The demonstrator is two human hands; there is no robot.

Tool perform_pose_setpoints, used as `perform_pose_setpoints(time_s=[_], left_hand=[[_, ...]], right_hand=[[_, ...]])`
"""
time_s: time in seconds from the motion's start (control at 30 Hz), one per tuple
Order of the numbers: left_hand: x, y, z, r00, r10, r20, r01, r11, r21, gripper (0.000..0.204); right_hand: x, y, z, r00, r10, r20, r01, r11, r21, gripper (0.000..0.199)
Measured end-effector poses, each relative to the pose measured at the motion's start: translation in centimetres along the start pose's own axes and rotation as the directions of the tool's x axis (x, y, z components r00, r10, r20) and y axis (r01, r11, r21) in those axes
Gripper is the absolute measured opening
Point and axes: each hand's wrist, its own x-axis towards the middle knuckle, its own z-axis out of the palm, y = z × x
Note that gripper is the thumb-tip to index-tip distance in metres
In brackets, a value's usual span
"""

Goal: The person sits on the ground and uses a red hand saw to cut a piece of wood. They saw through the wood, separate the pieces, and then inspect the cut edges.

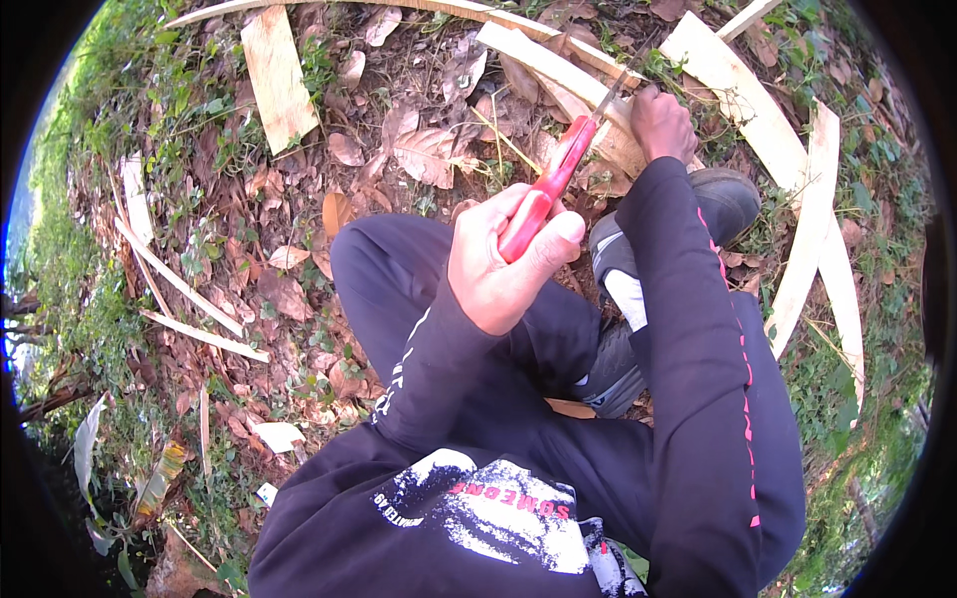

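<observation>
My left hand (pixel 503 259), raised over my crossed legs, is closed round the red handle of a hand saw (pixel 550 184). Its narrow dark blade points away from me and meets the pale wooden strip (pixel 558 35) near that strip's right end. My right hand (pixel 664 125) is a fist at this same end, just right of the blade, apparently gripping the wood; its fingertips are hidden. A second, broader pale board (pixel 553 70) slants beneath the blade toward my shoe.
My dark shoe (pixel 723 204) lies just below my right hand. Pale boards (pixel 743 95) and crossing slats (pixel 812 219) lie on the right. A short flat board (pixel 279 80) is at the far left, with thin strips (pixel 184 284) nearer. Dry leaves (pixel 429 154) and grass cover the ground.
</observation>
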Motion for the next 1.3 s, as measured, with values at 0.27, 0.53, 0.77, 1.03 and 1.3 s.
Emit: perform_pose_setpoints(time_s=[0.27, 0.53, 0.77, 1.03, 1.3], left_hand=[[4.7, 11.8, 0.9, 0.885, 0.457, 0.091, -0.43, 0.876, -0.217, 0.043], [-1.9, 8.6, -3.3, 0.666, 0.743, -0.068, -0.731, 0.631, -0.259, 0.072], [-10.6, 3.6, -5.6, 0.738, 0.563, -0.372, -0.633, 0.768, -0.096, 0.07], [-14.2, 1.5, -5.6, 0.824, 0.488, -0.288, -0.532, 0.841, -0.098, 0.071], [-14.3, 1.5, -4.6, 0.902, 0.394, -0.175, -0.423, 0.889, -0.179, 0.053]], right_hand=[[-1.0, 0.6, -0.7, 0.988, -0.082, -0.129, 0.1, 0.985, 0.139, 0.056], [-5.6, 3.3, -2.0, 0.804, -0.546, -0.237, 0.579, 0.809, 0.103, 0.024], [-9.9, 6.5, -1.2, 0.765, -0.623, -0.162, 0.643, 0.754, 0.133, 0.035], [-8.4, 7.9, 0.1, 0.726, -0.654, -0.211, 0.683, 0.722, 0.113, 0.02], [-7.9, 8.0, 0.6, 0.748, -0.627, -0.217, 0.659, 0.74, 0.134, 0.022]])
